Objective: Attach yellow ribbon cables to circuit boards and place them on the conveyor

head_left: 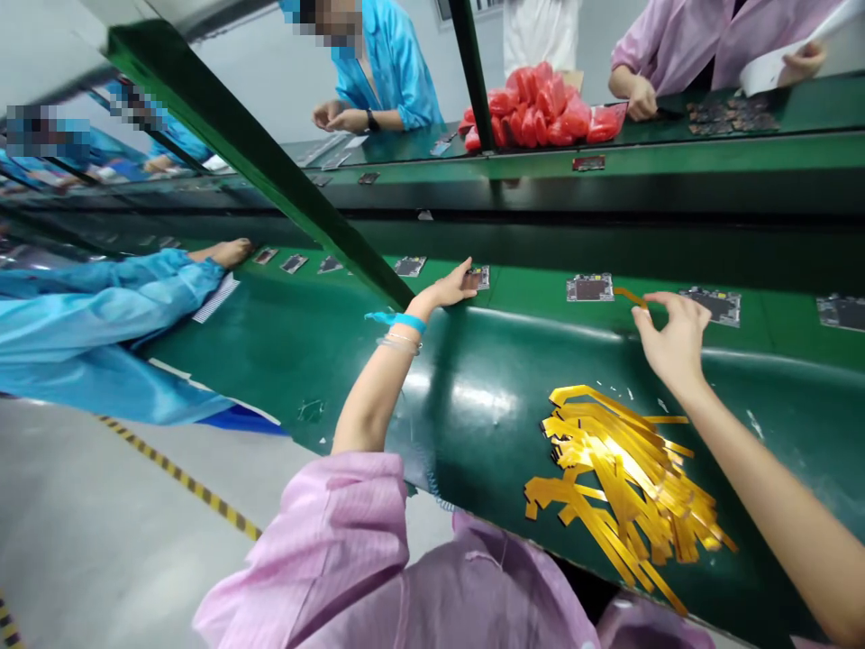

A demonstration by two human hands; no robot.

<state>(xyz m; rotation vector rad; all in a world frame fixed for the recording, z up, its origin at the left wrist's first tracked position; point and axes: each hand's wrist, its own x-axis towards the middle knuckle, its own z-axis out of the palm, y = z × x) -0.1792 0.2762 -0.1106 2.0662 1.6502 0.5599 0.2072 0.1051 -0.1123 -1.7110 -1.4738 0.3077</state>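
My right hand [676, 338] pinches an orange flat flex cable [630, 295] between thumb and fingertips. The cable's far end reaches the right edge of a circuit board [589, 288] on the green belt. Behind those fingers lies another circuit board [722, 308], partly covered. Further left, my left hand [451, 287] rests with fingers stretched out at a third circuit board [482, 278], covering part of it; whether it grips the board's edge is hard to see. A blue strap [405, 320] circles my left wrist. Many loose yellow-orange flex cables [622, 469] are heaped on the green mat below my right hand.
More circuit boards [409, 266] lie along the belt [523, 293]. A slanted green post [270, 153] rises just left of my left hand. A co-worker's blue sleeve [108, 297] reaches in from the left. Across the line are red bundles [541, 108] and other people.
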